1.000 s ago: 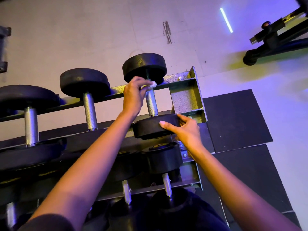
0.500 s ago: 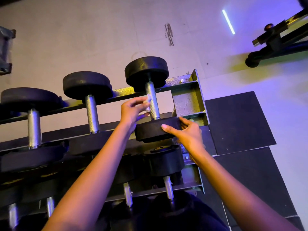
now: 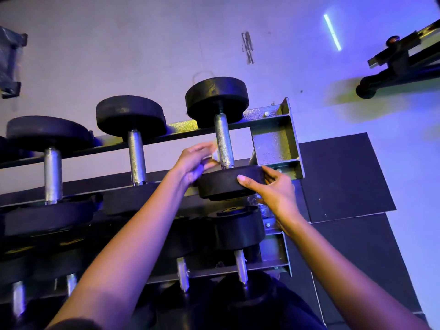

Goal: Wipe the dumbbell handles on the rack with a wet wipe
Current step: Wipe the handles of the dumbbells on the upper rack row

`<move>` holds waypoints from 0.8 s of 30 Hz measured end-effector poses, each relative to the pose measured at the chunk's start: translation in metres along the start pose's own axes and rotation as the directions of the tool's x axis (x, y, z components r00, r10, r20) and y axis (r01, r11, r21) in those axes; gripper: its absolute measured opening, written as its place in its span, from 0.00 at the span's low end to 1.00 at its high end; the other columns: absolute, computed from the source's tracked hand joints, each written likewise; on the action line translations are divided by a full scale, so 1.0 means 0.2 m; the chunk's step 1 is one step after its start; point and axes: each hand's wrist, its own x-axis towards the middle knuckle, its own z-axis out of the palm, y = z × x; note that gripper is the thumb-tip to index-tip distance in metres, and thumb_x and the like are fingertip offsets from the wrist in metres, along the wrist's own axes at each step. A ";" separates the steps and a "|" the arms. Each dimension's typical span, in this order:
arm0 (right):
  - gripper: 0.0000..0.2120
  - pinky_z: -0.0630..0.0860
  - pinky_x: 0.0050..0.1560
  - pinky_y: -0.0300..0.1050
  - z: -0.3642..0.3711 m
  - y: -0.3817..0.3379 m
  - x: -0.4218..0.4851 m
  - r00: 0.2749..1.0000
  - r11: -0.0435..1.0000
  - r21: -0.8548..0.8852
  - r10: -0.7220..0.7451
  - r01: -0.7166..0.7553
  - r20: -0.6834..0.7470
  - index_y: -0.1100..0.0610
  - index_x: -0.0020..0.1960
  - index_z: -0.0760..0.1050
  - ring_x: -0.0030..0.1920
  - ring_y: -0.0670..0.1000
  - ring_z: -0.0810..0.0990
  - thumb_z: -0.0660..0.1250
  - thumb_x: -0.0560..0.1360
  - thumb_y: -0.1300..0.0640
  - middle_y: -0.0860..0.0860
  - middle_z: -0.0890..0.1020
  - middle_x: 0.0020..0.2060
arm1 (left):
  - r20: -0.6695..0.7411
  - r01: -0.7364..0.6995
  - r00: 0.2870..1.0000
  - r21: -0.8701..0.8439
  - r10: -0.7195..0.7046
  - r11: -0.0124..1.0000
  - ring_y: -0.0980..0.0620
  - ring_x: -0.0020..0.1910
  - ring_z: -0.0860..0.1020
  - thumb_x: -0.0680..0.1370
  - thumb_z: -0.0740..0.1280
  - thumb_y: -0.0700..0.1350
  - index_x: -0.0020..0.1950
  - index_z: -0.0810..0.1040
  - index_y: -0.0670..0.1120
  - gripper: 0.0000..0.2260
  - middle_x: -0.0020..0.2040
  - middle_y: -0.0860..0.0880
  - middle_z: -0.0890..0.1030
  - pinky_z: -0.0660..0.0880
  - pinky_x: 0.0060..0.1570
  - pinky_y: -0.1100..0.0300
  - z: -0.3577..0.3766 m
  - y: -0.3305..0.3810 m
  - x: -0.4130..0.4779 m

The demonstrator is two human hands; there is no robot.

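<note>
The left hand (image 3: 195,163) pinches a small white wet wipe (image 3: 215,154) between thumb and fingers. The hand is motion-blurred, so the exact lie of its fingers is unclear. The wipe sits at the fingertips, just beside the lower part of the knurled steel handle (image 3: 223,139) of a black round-headed dumbbell (image 3: 216,98). I cannot tell whether the wipe touches the metal.

The right hand (image 3: 273,189) grips the near head of that same dumbbell, with the thumb laid across its rim and the fingers curled round its far side. This dumbbell lies across the top tier of a grey speckled metal rack (image 3: 273,144), and the rack's end plate stands just beyond the right hand's fingers.

Beyond the left hand's outer side, two more black dumbbells lie on the same tier: a middle dumbbell (image 3: 137,156) near it, and a far-left dumbbell (image 3: 52,172) well apart from it. Below the right hand's wrist, a lower-tier dumbbell (image 3: 238,227) rests on the next shelf down, with others in shadow beneath the left forearm.

Past the rack is a pale floor (image 3: 142,44). Dark rubber mats (image 3: 345,177) lie to the outer side of the right hand.
</note>
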 end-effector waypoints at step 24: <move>0.40 0.78 0.48 0.49 0.01 -0.07 -0.05 1.000 0.996 -0.087 -0.017 0.019 0.023 0.60 0.54 0.79 0.51 0.55 0.81 0.77 0.52 0.34 0.54 0.84 0.48 | -0.069 -0.265 0.946 0.394 0.316 0.880 0.58 0.26 0.77 0.69 0.69 0.26 0.49 0.78 0.35 0.11 0.45 0.41 0.78 0.75 0.25 0.68 0.12 0.07 -0.30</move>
